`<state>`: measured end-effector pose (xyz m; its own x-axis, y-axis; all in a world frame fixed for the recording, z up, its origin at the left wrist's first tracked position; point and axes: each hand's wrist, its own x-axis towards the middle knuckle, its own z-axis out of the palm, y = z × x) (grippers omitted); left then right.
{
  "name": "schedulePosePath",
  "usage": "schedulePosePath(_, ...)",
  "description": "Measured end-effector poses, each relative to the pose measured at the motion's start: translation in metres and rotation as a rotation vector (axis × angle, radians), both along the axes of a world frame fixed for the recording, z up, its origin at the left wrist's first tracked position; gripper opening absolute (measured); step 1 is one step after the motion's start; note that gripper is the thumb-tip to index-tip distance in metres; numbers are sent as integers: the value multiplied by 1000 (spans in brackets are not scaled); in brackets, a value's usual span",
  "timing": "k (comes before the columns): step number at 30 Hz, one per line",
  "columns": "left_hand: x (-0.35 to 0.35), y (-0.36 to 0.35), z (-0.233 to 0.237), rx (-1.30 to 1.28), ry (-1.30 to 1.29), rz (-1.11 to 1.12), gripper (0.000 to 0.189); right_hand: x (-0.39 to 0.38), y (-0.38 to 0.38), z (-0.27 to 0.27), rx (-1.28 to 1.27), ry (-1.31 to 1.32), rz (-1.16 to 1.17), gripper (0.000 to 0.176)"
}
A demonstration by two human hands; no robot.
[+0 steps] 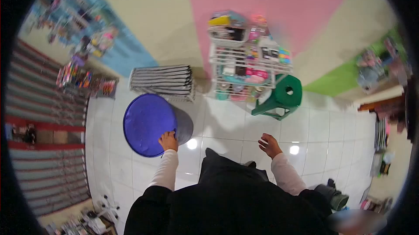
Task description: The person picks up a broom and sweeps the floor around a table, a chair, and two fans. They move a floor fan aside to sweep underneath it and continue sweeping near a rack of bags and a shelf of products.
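A large round bin (pixel 183 123) with a grey body stands on the tiled floor, ahead of me to the left. Its blue-purple lid (pixel 146 123) faces up toward me. My left hand (pixel 168 141) is at the near right edge of this lid, its fingers bent over the rim. My right hand (pixel 270 146) hovers over the floor to the right, apart from any object. Its fingers are loosely curled and spread, with nothing in them. The nearest thing ahead of it is a green plastic stool (pixel 288 93).
Behind the bin is a stack of striped, folded-looking panels (pixel 161 81). A white wire rack (pixel 244 60) full of small goods stands by the wall. A pen display (pixel 76 75) and a folding metal gate (pixel 48 126) are at left. Dark items (pixel 334 195) lie low right.
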<state>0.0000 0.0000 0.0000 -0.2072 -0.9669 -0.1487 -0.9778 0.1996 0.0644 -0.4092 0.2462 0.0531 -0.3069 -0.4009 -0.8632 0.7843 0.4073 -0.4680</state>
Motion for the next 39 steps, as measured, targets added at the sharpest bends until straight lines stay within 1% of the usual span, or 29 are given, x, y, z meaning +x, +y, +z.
schedulePosePath(2, -3, -1, 0, 18, 121, -142, 8, 13, 14, 11, 29, 21, -47, 40)
schedulePosePath(3, -51, 10, 29, -61, 98, -206, 7, -25, 37, -2, -79, -13, -82, 39)
schedulePosePath(4, -74, 19, 30, -56, 120, -267, 5, -36, 53, -7, -100, -4, -117, 38)
schedulePosePath(6, -122, 75, 29, 20, 167, -376, 4, -58, 116, 9, -63, 32, -182, 36)
schedulePosePath(11, -242, 183, 42, 226, 264, -642, 8, -100, 260, 27, -57, 58, -291, 32)
schedulePosePath(13, -285, 224, 46, 214, 253, -772, 9, -112, 320, 31, -43, 80, -363, 31)
schedulePosePath(14, -307, 240, 48, 270, 220, -837, 13, -118, 347, 36, -53, 94, -440, 31)
schedulePosePath(17, -362, 274, 33, 442, -11, -1020, 18, -129, 429, 55, -79, 137, -665, 30)
schedulePosePath(18, -381, 286, 46, 512, -84, -1072, 27, -130, 453, 60, -94, 148, -740, 29)
schedulePosePath(21, -428, 286, 5, 799, -141, -1150, 33, -127, 513, 74, -140, 161, -960, 28)
schedulePosePath(22, -444, 288, 5, 777, -202, -1202, 35, -125, 529, 75, -158, 162, -1031, 27)
schedulePosePath(24, -481, 289, 4, 720, -325, -1297, 38, -122, 556, 60, -189, 132, -1150, 27)
schedulePosePath(27, -534, 294, -11, 670, -476, -1342, 40, -121, 588, 44, -179, 85, -1283, 26)
schedulePosePath(30, -593, 313, -18, 740, -461, -1328, 43, -134, 619, 28, -156, 53, -1373, 25)
schedulePosePath(33, -658, 347, -19, 792, -445, -1348, 42, -162, 646, 13, -148, 32, -1448, 26)
schedulePosePath(35, -711, 372, -29, 750, -558, -1447, 40, -196, 664, 6, -103, 32, -1468, 27)
schedulePosePath(36, -736, 374, -50, 787, -580, -1487, 37, -208, 668, 7, -85, 22, -1474, 26)
schedulePosePath(37, -758, 395, -46, 670, -671, -1484, 38, -216, 672, 11, -63, 6, -1477, 26)
schedulePosePath(39, -816, 434, -30, 739, -585, -1607, 38, -254, 684, 20, -73, 54, -1461, 23)
